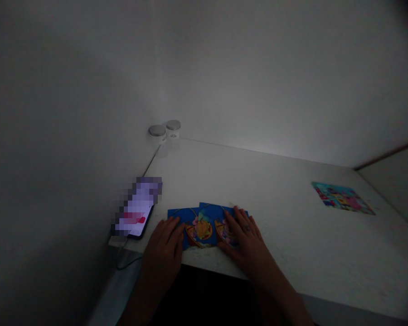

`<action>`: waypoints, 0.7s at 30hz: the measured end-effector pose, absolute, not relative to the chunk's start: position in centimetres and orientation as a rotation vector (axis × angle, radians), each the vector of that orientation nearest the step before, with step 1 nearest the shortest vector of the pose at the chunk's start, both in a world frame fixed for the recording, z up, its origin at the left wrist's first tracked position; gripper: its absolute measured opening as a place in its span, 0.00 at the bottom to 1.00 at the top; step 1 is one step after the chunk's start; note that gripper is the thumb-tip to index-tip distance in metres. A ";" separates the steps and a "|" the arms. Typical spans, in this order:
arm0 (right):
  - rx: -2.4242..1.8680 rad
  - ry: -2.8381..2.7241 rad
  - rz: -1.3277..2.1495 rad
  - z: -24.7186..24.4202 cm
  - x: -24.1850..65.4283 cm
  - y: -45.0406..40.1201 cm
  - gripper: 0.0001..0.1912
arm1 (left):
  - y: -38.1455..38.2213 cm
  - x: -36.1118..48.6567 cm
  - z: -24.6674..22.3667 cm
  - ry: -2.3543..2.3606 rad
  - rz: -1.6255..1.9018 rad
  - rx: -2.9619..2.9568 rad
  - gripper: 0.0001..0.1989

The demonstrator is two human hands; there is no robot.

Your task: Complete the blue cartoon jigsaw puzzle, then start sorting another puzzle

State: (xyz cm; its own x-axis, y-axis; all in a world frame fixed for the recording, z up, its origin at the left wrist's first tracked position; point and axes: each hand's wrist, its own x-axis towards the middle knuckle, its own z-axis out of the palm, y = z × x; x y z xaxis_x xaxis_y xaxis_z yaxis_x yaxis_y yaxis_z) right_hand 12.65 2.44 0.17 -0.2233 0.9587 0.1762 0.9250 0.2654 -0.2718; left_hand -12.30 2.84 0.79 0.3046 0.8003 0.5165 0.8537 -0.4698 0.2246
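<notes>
Two blue picture cards lie side by side and partly overlapping near the table's front edge. My left hand [166, 242] rests with its fingers laid out on the left card [200, 230], which shows a round yellow shape. Over the right part of the right card [211, 210] lies my right hand [243, 237], fingers stretched flat, with a ring-like mark on one finger. Part of each card is hidden under the fingers. Neither hand grips anything that I can see.
Left of my hands a phone [138, 210] with a lit, blurred screen lies by the wall, a cable [127, 266] at its lower end. Two small lidded jars [157, 132] stand in the back corner. A colourful picture sheet [343, 198] lies on the white table [275, 190] to the right.
</notes>
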 end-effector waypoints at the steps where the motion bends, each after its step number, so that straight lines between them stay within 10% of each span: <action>1: -1.722 -2.242 0.163 0.3 12.7 2.7 0.35 | 2.8 -12.3 0.8 -1.559 -0.890 -2.463 0.14; 21: -1.587 -2.409 0.230 2.0 11.9 0.5 0.30 | 3.1 -12.2 0.6 -1.582 -0.856 -2.489 0.16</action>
